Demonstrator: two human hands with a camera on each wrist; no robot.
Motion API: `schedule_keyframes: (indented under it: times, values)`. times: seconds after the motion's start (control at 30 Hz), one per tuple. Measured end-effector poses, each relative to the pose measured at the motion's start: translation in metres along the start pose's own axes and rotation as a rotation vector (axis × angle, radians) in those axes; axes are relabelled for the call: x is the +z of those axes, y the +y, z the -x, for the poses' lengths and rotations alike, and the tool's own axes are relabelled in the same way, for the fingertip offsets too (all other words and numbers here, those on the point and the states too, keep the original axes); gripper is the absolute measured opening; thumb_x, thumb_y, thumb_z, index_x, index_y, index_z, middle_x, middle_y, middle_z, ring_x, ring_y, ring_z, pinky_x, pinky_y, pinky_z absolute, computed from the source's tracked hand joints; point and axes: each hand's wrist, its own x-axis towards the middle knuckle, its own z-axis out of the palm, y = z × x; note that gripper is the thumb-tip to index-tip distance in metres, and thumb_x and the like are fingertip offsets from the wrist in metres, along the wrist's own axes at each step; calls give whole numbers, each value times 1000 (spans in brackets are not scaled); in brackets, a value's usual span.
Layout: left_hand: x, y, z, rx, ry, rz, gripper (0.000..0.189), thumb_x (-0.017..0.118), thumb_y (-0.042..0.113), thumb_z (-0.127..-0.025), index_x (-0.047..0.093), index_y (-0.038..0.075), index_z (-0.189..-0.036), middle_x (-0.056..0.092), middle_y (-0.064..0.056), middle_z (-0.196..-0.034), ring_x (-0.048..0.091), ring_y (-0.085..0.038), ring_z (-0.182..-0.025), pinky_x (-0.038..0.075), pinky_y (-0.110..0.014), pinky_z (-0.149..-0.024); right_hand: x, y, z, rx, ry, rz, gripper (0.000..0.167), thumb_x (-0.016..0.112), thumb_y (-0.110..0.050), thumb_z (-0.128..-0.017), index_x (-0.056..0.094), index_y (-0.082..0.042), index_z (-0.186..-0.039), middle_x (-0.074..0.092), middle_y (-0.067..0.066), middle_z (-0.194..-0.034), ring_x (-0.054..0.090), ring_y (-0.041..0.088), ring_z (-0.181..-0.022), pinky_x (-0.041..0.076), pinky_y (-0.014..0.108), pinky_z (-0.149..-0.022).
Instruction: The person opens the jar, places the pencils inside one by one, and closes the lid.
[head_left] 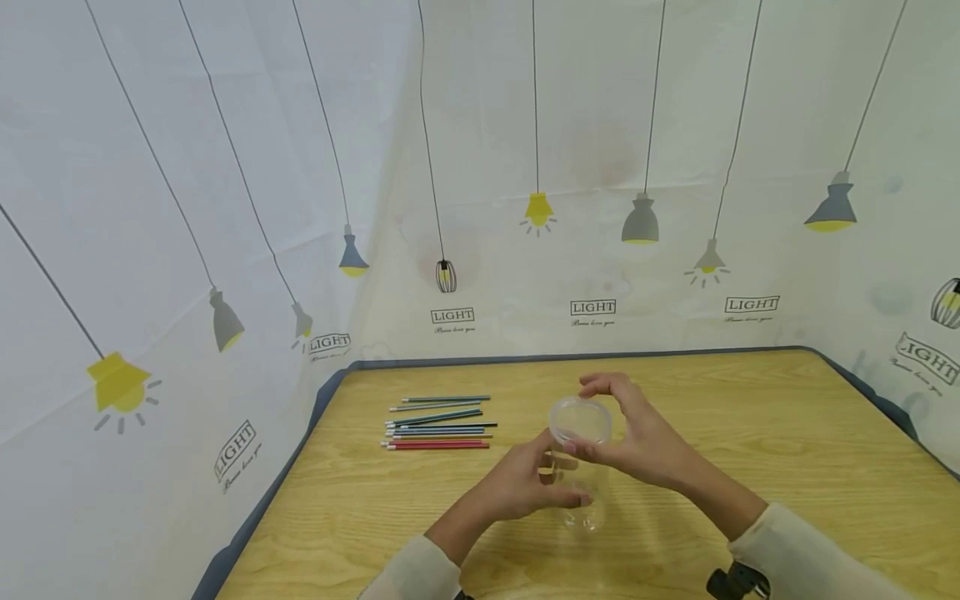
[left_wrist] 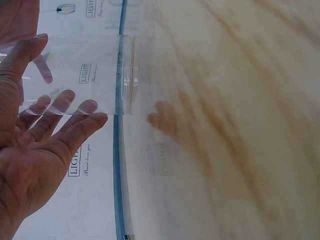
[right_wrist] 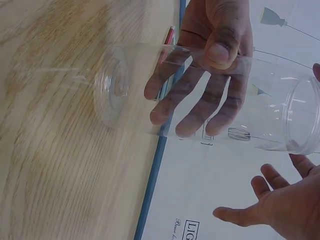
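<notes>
A clear plastic jar stands upright between both hands, its base close over the wooden table. My left hand wraps the body, thumb on the near side and fingers seen through the wall from behind. In the right wrist view, that left hand spans the jar's middle. A pale ring circles the jar's top. My right hand grips there, thumb at the near rim and fingers curved over the far side. The left wrist view shows the jar's bare lower part beyond my left fingertips.
Left of the jar, several blue-green pencils and red pencils lie roughly side by side, white ends to the left. The wooden table extends to a blue edge. White sheeting printed with lamps surrounds it.
</notes>
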Motion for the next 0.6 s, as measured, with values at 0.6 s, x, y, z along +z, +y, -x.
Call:
schedule_keyframes:
  times: [0.6]
  values:
    - [1,-2,-1,11,5,6,81,88,27,-99,42,45,-164,58,6,-163,67,-20,-139,61,-38,-112,-5,2,-1,6,-31,5,75,88,-37,-94,48,-17,-155,49,14,-163,43,47,-154,36,86,-116]
